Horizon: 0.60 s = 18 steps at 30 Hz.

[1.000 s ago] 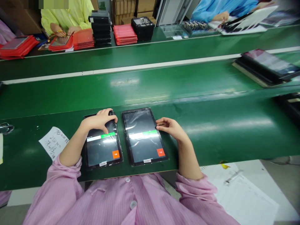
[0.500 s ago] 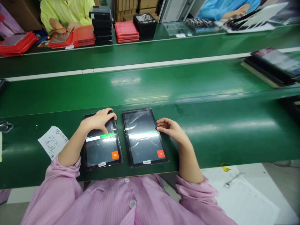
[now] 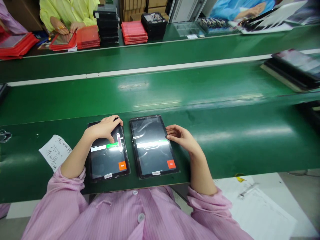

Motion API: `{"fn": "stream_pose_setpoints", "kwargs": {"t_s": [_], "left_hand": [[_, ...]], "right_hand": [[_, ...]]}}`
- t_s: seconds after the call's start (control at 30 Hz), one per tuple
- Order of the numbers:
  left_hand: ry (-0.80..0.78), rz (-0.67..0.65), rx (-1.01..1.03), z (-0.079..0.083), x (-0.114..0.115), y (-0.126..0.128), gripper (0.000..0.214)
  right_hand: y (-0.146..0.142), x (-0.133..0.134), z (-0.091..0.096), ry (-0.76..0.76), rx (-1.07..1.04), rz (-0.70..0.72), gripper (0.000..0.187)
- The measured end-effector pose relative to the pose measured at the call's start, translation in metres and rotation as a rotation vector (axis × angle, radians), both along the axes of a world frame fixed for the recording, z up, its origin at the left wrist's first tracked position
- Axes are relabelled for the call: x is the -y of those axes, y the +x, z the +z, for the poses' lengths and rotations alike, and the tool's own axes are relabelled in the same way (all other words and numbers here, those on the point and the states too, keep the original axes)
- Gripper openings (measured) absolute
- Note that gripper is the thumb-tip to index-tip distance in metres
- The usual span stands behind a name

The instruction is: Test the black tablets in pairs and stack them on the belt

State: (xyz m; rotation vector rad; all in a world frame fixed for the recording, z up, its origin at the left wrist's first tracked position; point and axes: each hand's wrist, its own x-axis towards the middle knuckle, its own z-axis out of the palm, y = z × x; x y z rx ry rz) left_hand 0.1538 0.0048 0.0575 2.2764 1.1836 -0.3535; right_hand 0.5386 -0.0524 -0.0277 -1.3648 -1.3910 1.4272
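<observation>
Two dark tablets lie side by side on the green bench, both lit with an orange-red "Fail" square at the lower right. Over the upper part of the left tablet (image 3: 107,163) rests my left hand (image 3: 105,129), its fingers bent round the top right edge and its thumb above the screen. A pinkish-white slider shows on that screen, near the thumb. My right hand (image 3: 182,137) is closed at the right edge of the right tablet (image 3: 152,156), thumb and fingers gripping its side. Both tablets lie flat, with a small white label at the lower edge.
A handwritten paper slip (image 3: 55,151) lies by my left forearm. Beyond runs a green conveyor (image 3: 150,90) with stacked tablets (image 3: 295,70) at its right. Across it, co-workers sit behind red sleeves (image 3: 134,32) and black stacks (image 3: 106,25). Papers (image 3: 260,206) lie below right.
A pinkish-white slider has come up on the left tablet's screen. My hands and both tablets keep nearly the same places; the view has shifted slightly.
</observation>
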Motion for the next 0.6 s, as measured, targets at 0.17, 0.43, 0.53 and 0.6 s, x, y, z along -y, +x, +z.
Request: {"fn": "stream_pose_setpoints", "kwargs": {"t_s": [0.17, 0.43, 0.53, 0.6], "left_hand": [[0.016, -0.013, -0.006, 0.0004, 0.0003, -0.0002, 0.073], [0.022, -0.031, -0.028, -0.0001, 0.0002, 0.0002, 0.074], [0.024, -0.036, -0.035, 0.0009, 0.0002, 0.0009, 0.072], [0.028, -0.041, -0.040, 0.0017, 0.0000, 0.0013, 0.072]], "right_hand": [[-0.0011, -0.0005, 0.0020, 0.042, -0.001, 0.036, 0.049], [0.0000, -0.0025, 0.0000, 0.085, 0.043, 0.041, 0.051], [-0.0016, -0.0016, 0.0002, 0.070, 0.020, 0.016, 0.052], [-0.0030, -0.0009, -0.0005, 0.048, -0.001, -0.016, 0.052]]}}
